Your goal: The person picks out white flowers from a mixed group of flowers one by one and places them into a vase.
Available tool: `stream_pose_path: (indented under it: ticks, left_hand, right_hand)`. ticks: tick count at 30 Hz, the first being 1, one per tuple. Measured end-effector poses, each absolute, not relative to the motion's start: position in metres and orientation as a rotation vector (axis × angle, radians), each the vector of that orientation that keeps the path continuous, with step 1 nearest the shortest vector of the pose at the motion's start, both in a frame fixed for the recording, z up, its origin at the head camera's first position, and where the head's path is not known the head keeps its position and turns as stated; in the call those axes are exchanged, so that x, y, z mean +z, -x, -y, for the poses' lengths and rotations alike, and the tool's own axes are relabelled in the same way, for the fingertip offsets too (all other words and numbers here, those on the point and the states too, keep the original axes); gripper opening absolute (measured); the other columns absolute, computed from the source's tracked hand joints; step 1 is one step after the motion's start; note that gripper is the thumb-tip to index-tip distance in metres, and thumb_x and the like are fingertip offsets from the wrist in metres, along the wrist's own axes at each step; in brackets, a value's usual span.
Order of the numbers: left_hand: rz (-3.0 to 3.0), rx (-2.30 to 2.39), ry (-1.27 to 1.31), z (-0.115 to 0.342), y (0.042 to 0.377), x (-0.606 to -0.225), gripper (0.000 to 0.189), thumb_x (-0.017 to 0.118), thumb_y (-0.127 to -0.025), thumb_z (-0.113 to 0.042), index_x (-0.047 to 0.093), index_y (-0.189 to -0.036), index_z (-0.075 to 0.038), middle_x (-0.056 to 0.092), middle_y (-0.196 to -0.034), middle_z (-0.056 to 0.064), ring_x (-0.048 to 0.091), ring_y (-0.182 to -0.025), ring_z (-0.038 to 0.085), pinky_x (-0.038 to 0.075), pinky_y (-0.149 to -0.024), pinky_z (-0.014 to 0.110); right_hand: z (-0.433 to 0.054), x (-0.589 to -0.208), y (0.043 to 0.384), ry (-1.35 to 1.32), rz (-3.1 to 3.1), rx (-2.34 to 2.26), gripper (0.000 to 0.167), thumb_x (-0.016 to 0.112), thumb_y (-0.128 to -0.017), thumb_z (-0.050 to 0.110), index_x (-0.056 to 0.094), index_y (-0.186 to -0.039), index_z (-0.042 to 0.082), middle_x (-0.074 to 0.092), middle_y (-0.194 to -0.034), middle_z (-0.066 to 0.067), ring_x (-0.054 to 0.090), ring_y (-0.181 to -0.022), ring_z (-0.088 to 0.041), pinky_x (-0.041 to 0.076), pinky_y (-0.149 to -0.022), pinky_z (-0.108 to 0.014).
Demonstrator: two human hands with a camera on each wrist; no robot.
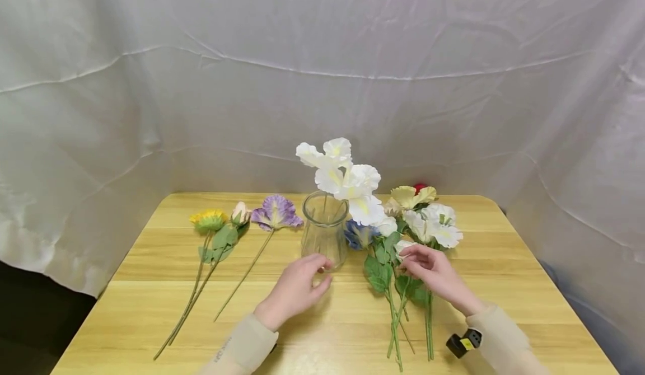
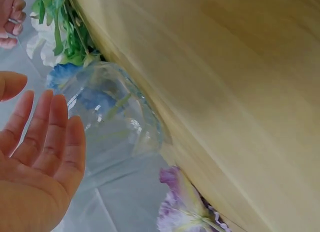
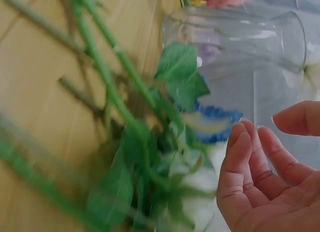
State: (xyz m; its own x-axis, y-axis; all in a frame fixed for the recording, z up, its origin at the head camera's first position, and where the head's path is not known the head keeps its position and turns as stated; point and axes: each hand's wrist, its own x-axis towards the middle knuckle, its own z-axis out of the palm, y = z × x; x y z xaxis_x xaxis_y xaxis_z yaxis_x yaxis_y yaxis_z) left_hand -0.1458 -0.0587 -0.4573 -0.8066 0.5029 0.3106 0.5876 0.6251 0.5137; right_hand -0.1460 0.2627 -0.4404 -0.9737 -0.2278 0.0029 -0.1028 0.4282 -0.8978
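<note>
A clear glass vase (image 1: 324, 235) stands near the middle of the table, with white irises (image 1: 347, 179) rising from it and leaning right. My left hand (image 1: 298, 286) is just in front of the vase; in the left wrist view its fingers (image 2: 47, 137) are extended and hold nothing. Over the pile of flowers on the right hovers my right hand (image 1: 435, 274), fingers loosely bent, thumb apart from them, nothing between. Beneath it lie a white rose (image 1: 403, 247), green leaves (image 1: 378, 274), a blue flower (image 1: 360, 234) and a white flower (image 1: 434, 224).
Left of the vase lie a purple iris (image 1: 276, 212), a pale pink rosebud (image 1: 241, 214) and a yellow sunflower (image 1: 209, 220). A yellowish flower (image 1: 410, 196) and a red one (image 1: 420, 186) are at the back right. Grey cloth (image 1: 322, 101) hangs behind the wooden table (image 1: 342, 336).
</note>
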Motion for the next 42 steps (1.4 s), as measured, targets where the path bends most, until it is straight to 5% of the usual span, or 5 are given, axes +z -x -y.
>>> stream_pose_path:
  ticks: [17,25,33,42]
  left_hand:
    - [2.770,-0.723,1.150,0.001,0.141,-0.450,0.030,0.067,-0.095,-0.021,0.065,-0.123,-0.013,0.070,-0.121,-0.002,0.068,-0.109,0.014,0.056,-0.099,0.028]
    - [2.775,-0.617,1.257,-0.017,0.132,-0.456,0.028,0.067,-0.095,-0.025,0.066,-0.123,-0.019,0.070,-0.120,-0.006,0.068,-0.106,0.011,0.057,-0.095,0.025]
    - [2.765,-0.569,1.360,-0.028,0.127,-0.461,0.026,0.065,-0.097,-0.024,0.066,-0.122,-0.019,0.069,-0.115,-0.006,0.068,-0.096,0.008,0.057,-0.086,0.021]
    - [2.766,-0.532,1.392,-0.035,0.125,-0.465,0.026,0.066,-0.096,-0.026,0.067,-0.122,-0.022,0.068,-0.113,-0.008,0.065,-0.094,0.004,0.055,-0.082,0.017]
  right_hand:
    - [-0.325,-0.450,0.118,0.098,-2.657,-1.496,0.035,0.057,-0.101,0.008,0.054,-0.127,-0.014,0.071,-0.104,-0.016,0.069,-0.084,-0.008,0.062,-0.076,-0.026]
    - [-0.335,-0.461,0.111,0.007,-2.547,-1.544,0.040,0.056,-0.102,0.012,0.050,-0.132,-0.013,0.072,-0.106,-0.003,0.068,-0.087,-0.008,0.061,-0.077,-0.025]
    - [-0.333,-0.468,0.115,-0.051,-2.472,-1.571,0.047,0.057,-0.102,0.016,0.046,-0.137,-0.013,0.061,-0.131,-0.028,0.068,-0.096,-0.005,0.060,-0.084,-0.022]
    - [-0.332,-0.472,0.126,-0.080,-2.402,-1.602,0.053,0.055,-0.103,0.020,0.040,-0.143,-0.011,0.048,-0.144,-0.033,0.066,-0.107,-0.005,0.055,-0.091,-0.016]
